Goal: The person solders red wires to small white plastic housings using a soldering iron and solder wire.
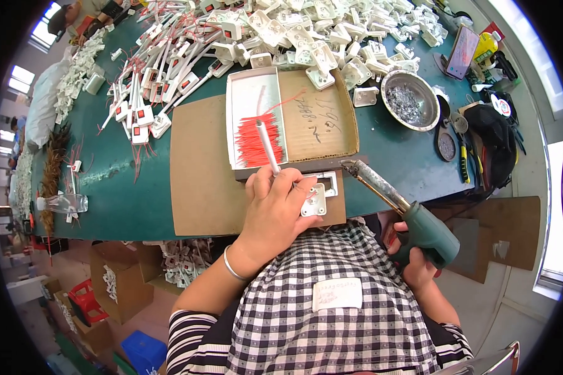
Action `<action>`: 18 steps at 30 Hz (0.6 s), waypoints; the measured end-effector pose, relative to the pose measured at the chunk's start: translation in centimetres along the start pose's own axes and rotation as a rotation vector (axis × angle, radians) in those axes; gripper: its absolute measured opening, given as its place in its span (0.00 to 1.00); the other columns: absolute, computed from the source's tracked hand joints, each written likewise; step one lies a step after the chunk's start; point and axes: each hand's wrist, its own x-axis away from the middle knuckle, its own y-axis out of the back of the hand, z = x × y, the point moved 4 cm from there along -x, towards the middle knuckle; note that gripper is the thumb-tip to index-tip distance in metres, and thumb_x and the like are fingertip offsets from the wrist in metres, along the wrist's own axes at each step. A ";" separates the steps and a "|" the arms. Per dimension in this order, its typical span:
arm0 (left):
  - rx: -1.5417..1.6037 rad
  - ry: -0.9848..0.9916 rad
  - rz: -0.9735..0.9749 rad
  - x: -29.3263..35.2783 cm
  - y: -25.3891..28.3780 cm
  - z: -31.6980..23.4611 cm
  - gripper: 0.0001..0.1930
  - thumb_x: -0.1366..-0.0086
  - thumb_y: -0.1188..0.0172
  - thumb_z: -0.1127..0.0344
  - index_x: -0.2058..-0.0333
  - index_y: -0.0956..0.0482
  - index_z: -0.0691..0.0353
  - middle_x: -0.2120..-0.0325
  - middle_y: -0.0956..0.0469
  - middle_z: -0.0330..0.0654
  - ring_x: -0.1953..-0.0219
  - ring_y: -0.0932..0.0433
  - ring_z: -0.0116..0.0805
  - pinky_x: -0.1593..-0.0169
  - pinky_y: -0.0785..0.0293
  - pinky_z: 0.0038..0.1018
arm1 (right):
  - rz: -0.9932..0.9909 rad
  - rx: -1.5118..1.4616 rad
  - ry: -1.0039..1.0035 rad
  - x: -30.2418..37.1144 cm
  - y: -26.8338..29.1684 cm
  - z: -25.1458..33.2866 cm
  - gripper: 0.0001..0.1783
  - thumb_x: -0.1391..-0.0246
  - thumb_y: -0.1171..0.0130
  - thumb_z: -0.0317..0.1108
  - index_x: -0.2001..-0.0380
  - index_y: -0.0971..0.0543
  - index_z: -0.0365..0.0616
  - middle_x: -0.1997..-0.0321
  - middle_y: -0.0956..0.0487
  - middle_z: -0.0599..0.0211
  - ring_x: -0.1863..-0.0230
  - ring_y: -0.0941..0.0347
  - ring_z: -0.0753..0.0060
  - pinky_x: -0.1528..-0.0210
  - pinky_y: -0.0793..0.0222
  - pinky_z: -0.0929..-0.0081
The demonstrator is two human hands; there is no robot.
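Left hand (272, 203): closing its curled fingers over the lower end of a white tube (266, 142), with the thumb resting by the near side of an open white plastic housing (316, 201); the fingers are hiding whether tube and housing are joined.
Right hand (419, 265): clamping on the grip of a green soldering gun (428, 234), just off the tabletop's (119, 187) front edge.
Gun tip: pointing up and leftward, hovering near the close right corner of a shallow cardboard tray (355, 119), apart from the housing.
Housing: lying over a brown cardboard sheet (197, 169) near the middle of the front edge, a rectangular white frame (329, 183) sitting just beyond it.
Red wires (247, 144): filling the near left part of the tray; the tube is crossing in front of them.
Far edge: heaped white plastic housings (306, 37) are covering the middle, with white rods bearing red switches (162, 81) spreading to their left.
Right edge: a metal bowl (433, 103) is holding silvery scraps, a phone (463, 52) is leaning beyond it, and yellow-handled pliers (464, 165) are lying nearer.
Left edge: a clear plastic bottle (69, 203) is lying on its side toward the front corner.
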 end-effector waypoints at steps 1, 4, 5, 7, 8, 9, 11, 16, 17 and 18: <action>0.037 -0.014 -0.001 0.0 -0.1 0.3 0.30 0.64 0.25 0.58 0.57 0.22 0.54 0.58 0.32 0.37 0.52 0.39 0.45 0.46 0.45 0.41 | 0.004 -0.002 0.003 0.1 -0.1 -0.3 0.28 0.43 0.47 0.45 0.48 0.31 0.33 0.52 0.24 0.54 0.74 0.25 0.69 0.68 0.28 0.73; 0.124 0.017 -0.007 -0.1 0.5 0.8 0.31 0.64 0.25 0.58 0.56 0.23 0.54 0.59 0.32 0.36 0.51 0.39 0.45 0.45 0.46 0.41 | -0.005 -0.104 0.021 -0.1 -0.4 -0.3 0.28 0.42 0.47 0.45 0.46 0.33 0.34 0.52 0.24 0.54 0.74 0.25 0.70 0.68 0.28 0.73; 0.117 0.020 -0.010 -0.2 0.9 1.1 0.31 0.64 0.25 0.58 0.56 0.23 0.54 0.59 0.32 0.36 0.51 0.39 0.45 0.45 0.46 0.41 | -0.054 -0.099 0.041 -0.7 -0.8 0.9 0.27 0.42 0.48 0.45 0.46 0.33 0.34 0.52 0.24 0.54 0.74 0.26 0.70 0.69 0.29 0.73; 0.170 0.065 -0.168 -0.1 3.2 1.9 0.30 0.65 0.24 0.58 0.58 0.22 0.54 0.60 0.32 0.36 0.54 0.38 0.43 0.47 0.44 0.39 | -0.091 -0.105 0.065 -1.4 -1.1 1.2 0.27 0.41 0.48 0.44 0.47 0.33 0.34 0.52 0.24 0.53 0.74 0.26 0.69 0.70 0.29 0.73; 0.097 0.081 -0.218 0.1 4.9 2.4 0.29 0.65 0.24 0.59 0.59 0.22 0.53 0.61 0.32 0.36 0.56 0.36 0.42 0.48 0.42 0.38 | -0.122 -0.122 0.049 -1.4 -0.9 1.1 0.26 0.41 0.48 0.43 0.47 0.32 0.33 0.52 0.25 0.52 0.75 0.26 0.70 0.70 0.29 0.74; -0.008 0.128 -0.228 0.8 6.8 3.1 0.29 0.65 0.24 0.59 0.59 0.22 0.54 0.61 0.32 0.36 0.57 0.36 0.41 0.49 0.40 0.37 | -0.152 -0.140 0.033 -1.3 -0.5 1.0 0.26 0.41 0.48 0.42 0.47 0.32 0.33 0.52 0.25 0.52 0.75 0.26 0.70 0.71 0.29 0.74; -0.144 0.299 -0.259 3.7 10.2 5.6 0.29 0.64 0.25 0.63 0.58 0.23 0.56 0.60 0.32 0.39 0.55 0.37 0.43 0.49 0.39 0.36 | -0.141 -0.221 0.031 -1.3 0.1 -0.6 0.25 0.41 0.49 0.42 0.48 0.32 0.33 0.52 0.25 0.51 0.75 0.26 0.70 0.73 0.30 0.76; -0.303 0.824 -0.123 18.6 16.4 12.6 0.27 0.60 0.31 0.65 0.56 0.24 0.58 0.57 0.31 0.42 0.51 0.36 0.45 0.45 0.38 0.37 | -0.165 -0.123 0.047 -3.3 0.1 0.3 0.26 0.37 0.56 0.45 0.51 0.33 0.29 0.70 0.24 0.54 0.77 0.31 0.72 0.75 0.34 0.77; -0.307 1.014 0.062 22.0 17.0 13.1 0.31 0.60 0.29 0.60 0.52 0.24 0.56 0.52 0.31 0.43 0.46 0.37 0.47 0.41 0.41 0.37 | -0.160 -0.133 0.055 -3.6 -0.2 0.6 0.26 0.37 0.56 0.45 0.51 0.33 0.29 0.70 0.24 0.54 0.77 0.31 0.72 0.75 0.34 0.77; -0.457 1.172 0.201 24.1 17.4 13.2 0.36 0.61 0.28 0.56 0.48 0.25 0.54 0.45 0.34 0.44 0.41 0.40 0.50 0.38 0.43 0.38 | -0.181 -0.145 0.074 -3.8 -0.4 1.2 0.25 0.38 0.56 0.43 0.50 0.33 0.29 0.64 0.24 0.53 0.76 0.30 0.72 0.74 0.33 0.76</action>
